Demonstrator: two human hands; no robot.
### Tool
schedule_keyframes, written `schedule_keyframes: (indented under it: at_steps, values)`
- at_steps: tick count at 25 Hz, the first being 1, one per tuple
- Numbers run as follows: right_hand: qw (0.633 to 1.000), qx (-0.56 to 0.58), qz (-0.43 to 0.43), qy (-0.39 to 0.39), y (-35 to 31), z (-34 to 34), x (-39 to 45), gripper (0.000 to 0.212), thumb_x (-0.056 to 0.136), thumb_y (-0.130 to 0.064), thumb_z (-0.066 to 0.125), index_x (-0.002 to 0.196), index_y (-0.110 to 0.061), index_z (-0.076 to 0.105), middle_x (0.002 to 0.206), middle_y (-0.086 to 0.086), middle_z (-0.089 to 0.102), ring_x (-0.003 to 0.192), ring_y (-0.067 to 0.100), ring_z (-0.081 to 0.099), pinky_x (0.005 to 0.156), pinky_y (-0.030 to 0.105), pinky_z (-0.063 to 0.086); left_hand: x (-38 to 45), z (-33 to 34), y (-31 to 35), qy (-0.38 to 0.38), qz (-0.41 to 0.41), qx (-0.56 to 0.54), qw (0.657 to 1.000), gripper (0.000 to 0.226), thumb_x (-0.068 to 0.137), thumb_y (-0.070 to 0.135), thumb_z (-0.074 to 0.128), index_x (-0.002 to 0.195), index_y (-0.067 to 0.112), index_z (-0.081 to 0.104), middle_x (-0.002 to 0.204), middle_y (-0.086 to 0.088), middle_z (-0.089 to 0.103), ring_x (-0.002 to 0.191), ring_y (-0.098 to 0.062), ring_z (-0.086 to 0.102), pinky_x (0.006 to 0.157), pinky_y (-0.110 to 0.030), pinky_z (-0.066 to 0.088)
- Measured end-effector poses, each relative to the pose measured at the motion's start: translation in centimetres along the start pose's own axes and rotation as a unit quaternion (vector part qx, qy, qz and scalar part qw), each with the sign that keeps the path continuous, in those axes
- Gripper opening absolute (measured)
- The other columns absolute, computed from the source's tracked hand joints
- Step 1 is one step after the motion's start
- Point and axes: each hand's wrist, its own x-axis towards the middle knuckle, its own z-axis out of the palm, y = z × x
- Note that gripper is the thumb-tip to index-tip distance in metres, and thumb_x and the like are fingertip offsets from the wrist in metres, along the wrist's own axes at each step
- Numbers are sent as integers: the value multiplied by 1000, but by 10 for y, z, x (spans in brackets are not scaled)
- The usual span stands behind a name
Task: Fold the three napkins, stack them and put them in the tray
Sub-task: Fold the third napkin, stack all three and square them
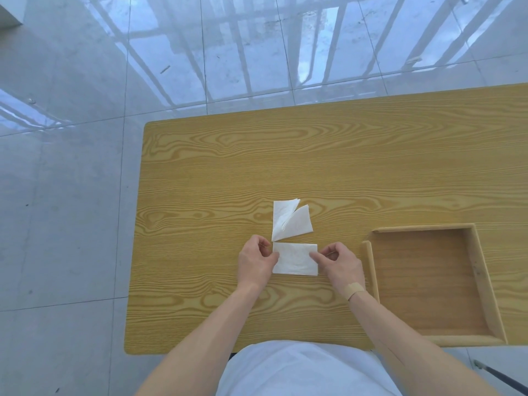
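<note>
A white napkin (pixel 295 258) folded into a flat rectangle lies on the wooden table (pixel 217 172) in front of me. My left hand (pixel 256 261) pinches its left edge and my right hand (pixel 340 264) presses its right edge with fingertips. Just beyond it lie two more white napkins (pixel 290 221), folded and fanned apart, one leaning over the other. The wooden tray (pixel 475 264) sits to the right, holding nothing.
The table's left edge runs beside a glossy tiled floor (pixel 71 195). The tray's low rim stands close to my right wrist, which wears a plaster. A dark chair leg shows at the bottom right.
</note>
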Motion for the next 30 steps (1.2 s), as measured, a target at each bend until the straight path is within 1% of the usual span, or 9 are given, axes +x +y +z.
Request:
schedule_keyframes:
  at_steps: [5, 8, 11, 15, 17, 21, 24, 27, 30]
  values:
    - [999, -3, -31, 11, -3, -14, -3, 26, 76, -56, 70, 80, -31, 62, 76, -10, 70, 70, 9, 66, 61, 27, 49, 9, -5, 17, 36, 118, 125, 985, 35, 80, 30, 75, 110, 26, 57, 103, 11, 54, 96, -7, 48, 74, -24, 41]
    - [999, 9, -34, 0, -13, -19, -2, 39, 82, -65, 54, 78, -28, 66, 71, -8, 72, 66, 11, 67, 66, 31, 51, 21, -5, 27, 17, 135, 181, 974, 25, 85, 27, 70, 109, 25, 61, 102, 8, 57, 99, -12, 48, 71, -27, 42]
    - [994, 69, 8, -87, -34, -20, 1, 59, 83, -72, 44, 84, -20, 72, 72, -5, 76, 63, 12, 70, 70, 34, 51, 23, -7, 35, 32, 152, 191, 969, 13, 90, 24, 63, 102, 22, 68, 94, 6, 56, 90, -19, 56, 65, -30, 40]
    - [950, 173, 123, -229, -64, -13, 8, 78, 75, -83, 43, 100, -14, 71, 91, 7, 78, 82, 21, 75, 69, 34, 52, 11, -14, 44, 65, 250, 176, 950, 11, 87, 17, 68, 95, 24, 72, 75, 8, 55, 64, -23, 59, 55, -32, 43]
    - [929, 237, 149, -243, -72, -10, 10, 72, 73, -77, 58, 105, -14, 68, 96, 7, 77, 88, 23, 74, 70, 35, 53, 2, -20, 42, 87, 333, 175, 922, 14, 83, 11, 71, 91, 23, 73, 73, 7, 61, 57, -19, 57, 49, -28, 43]
    - [935, 263, 111, -209, -68, -11, 15, 30, 77, -31, 77, 101, -15, 68, 92, 6, 70, 76, 17, 66, 64, 29, 50, -6, -31, 31, 86, 429, 177, 882, 17, 83, 10, 71, 92, 24, 73, 81, 9, 66, 60, -14, 57, 51, -21, 36]
    - [950, 253, 63, -171, -57, -17, 13, 19, 78, -14, 77, 95, -15, 70, 90, 3, 71, 74, 16, 64, 62, 28, 47, -7, -36, 22, 74, 363, 143, 918, 22, 81, 8, 72, 93, 26, 74, 92, 11, 67, 65, -11, 57, 51, -23, 41]
    - [970, 198, 20, -139, -44, -19, 7, 17, 77, -11, 78, 91, -17, 72, 84, -1, 73, 69, 11, 66, 56, 22, 49, -5, -35, 11, -9, 254, 28, 967, 29, 82, -1, 64, 95, 21, 75, 97, 9, 67, 76, -12, 62, 63, -27, 49]
    - [982, 152, -14, -111, -32, -15, 2, 17, 77, -10, 77, 89, -20, 72, 88, 2, 75, 72, 10, 64, 58, 22, 48, -5, -33, 5, -76, 121, -57, 988, 22, 83, 4, 64, 91, 22, 74, 87, 12, 69, 73, -7, 62, 69, -24, 48]
